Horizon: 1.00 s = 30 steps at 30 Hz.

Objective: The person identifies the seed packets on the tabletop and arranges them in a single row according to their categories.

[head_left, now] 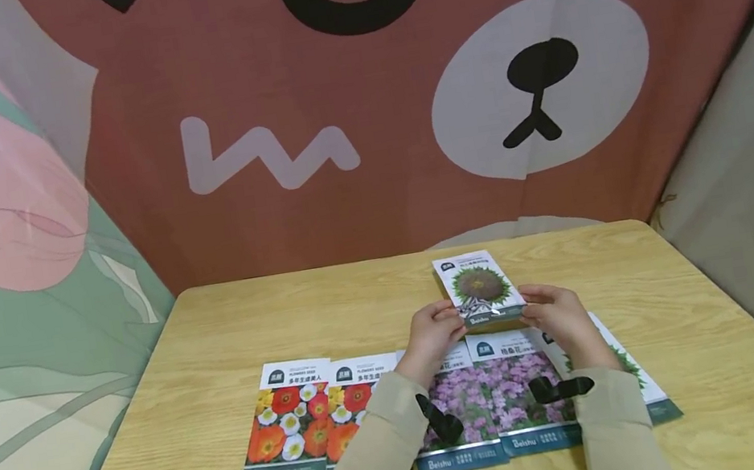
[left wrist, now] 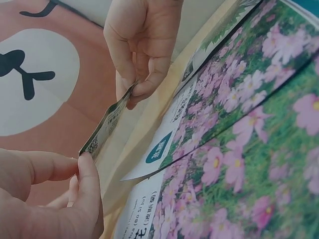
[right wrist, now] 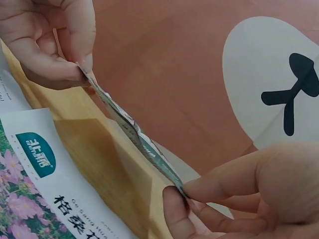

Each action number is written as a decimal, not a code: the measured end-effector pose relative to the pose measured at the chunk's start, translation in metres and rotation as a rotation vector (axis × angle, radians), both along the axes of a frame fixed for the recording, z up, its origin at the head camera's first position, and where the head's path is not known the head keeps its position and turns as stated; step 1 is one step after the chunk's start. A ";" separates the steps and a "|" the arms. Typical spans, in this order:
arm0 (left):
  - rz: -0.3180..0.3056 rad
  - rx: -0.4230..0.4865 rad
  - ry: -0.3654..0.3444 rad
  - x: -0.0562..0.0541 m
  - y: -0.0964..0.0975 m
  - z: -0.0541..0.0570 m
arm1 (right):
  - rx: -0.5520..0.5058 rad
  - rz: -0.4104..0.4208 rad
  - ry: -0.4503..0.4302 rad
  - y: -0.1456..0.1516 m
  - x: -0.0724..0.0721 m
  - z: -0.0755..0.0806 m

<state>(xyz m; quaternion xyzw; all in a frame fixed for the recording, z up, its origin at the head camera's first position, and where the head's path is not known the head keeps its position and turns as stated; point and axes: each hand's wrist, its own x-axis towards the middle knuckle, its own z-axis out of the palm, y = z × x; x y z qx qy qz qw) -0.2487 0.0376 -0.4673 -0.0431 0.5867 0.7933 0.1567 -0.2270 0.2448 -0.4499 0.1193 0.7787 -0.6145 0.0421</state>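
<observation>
Both hands hold up a seed packet [head_left: 480, 288] with a round brown flower head ringed by green leaves. The left hand [head_left: 431, 340] pinches its lower left corner between thumb and fingers. At the opposite lower corner, the right hand [head_left: 560, 321] pinches it likewise. Seen nearly edge-on in the left wrist view, the packet [left wrist: 107, 124] spans the gap between the hands. In the right wrist view its lower edge [right wrist: 139, 139] is slightly bowed. Below the hands lie pink-flower packets [head_left: 527, 383], partly covered by the forearms.
Two packets with red, orange and white flowers [head_left: 284, 423] overlap at the left of the row. Another green-and-white packet [head_left: 651, 381] lies at the right, partly behind the right sleeve. The wooden table [head_left: 179, 427] meets a printed bear curtain [head_left: 317, 227] at its far edge.
</observation>
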 end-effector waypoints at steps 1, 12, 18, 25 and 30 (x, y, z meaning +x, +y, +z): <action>-0.001 -0.009 0.005 0.001 0.000 0.000 | 0.006 0.009 -0.001 0.001 0.000 0.000; -0.019 -0.097 0.073 0.009 -0.003 0.006 | 0.112 0.078 -0.002 0.008 0.005 0.003; -0.026 -0.133 0.118 0.013 -0.001 0.008 | 0.199 0.152 0.010 0.020 0.011 0.009; -0.066 -0.144 0.116 0.022 0.006 0.014 | 0.178 0.193 0.006 0.039 0.018 0.016; -0.108 -0.125 0.107 0.030 0.014 0.017 | 0.104 0.239 0.007 0.057 0.024 0.017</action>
